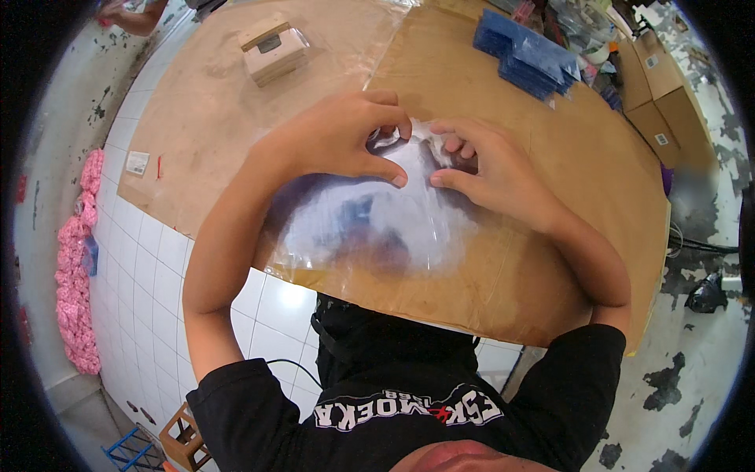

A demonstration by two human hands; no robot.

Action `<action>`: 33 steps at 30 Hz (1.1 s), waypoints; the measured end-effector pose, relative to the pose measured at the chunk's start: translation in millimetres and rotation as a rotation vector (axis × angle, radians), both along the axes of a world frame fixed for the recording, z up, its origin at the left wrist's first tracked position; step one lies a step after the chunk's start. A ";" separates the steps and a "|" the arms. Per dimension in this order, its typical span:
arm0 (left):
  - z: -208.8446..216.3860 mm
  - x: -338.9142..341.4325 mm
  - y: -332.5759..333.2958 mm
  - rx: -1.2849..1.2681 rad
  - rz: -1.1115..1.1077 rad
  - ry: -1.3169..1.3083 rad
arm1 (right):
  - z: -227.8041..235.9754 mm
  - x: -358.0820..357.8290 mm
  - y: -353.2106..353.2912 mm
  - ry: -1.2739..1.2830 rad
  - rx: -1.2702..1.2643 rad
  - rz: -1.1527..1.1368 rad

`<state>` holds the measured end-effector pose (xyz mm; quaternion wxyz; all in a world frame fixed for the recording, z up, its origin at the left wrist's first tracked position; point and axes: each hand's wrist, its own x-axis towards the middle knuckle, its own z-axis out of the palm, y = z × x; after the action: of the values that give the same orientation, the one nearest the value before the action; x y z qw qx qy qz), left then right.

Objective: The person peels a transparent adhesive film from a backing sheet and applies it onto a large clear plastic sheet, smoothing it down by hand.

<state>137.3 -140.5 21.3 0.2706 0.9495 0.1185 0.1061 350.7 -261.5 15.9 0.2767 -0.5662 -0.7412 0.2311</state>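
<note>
A sheet or bag of clear plastic film (314,236) lies at the table's near edge, with whitish, shiny and bluish patches; its contents cannot be made out. Over its far part, my left hand (354,140) curves in from the left, thumb and forefinger apart at the film. Opposite it is my right hand (491,169), its thumb apart from its bent fingers, close to the crumpled far edge of the film. Between the hands the plastic looks white and wrinkled. Neither hand shows a firm grip; some fingertips are partly hidden.
Brown cardboard (550,259) covers the table. A small wooden block-like box (274,57) stands far left, flat blue packs (525,53) far right beside cartons (664,102). A white label (137,163) lies left. Pink bundles (76,291) line the floor. Another person's hand (134,17) shows top left.
</note>
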 end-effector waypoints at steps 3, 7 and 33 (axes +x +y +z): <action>0.5 0.2 0.1 0.020 -0.012 -0.023 | 8.1 1.1 -4.5 -0.094 0.037 -0.026; -0.8 -0.6 0.8 0.023 -0.020 -0.025 | 13.3 0.5 -6.5 -0.124 -0.028 -0.026; -6.2 2.4 1.8 0.067 -0.049 -0.083 | 34.9 47.8 16.2 0.240 -0.622 -0.031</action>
<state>139.7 -138.7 15.0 0.2457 0.9554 0.0802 0.1427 398.4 -245.3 50.8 0.1796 -0.6034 -0.5885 0.5072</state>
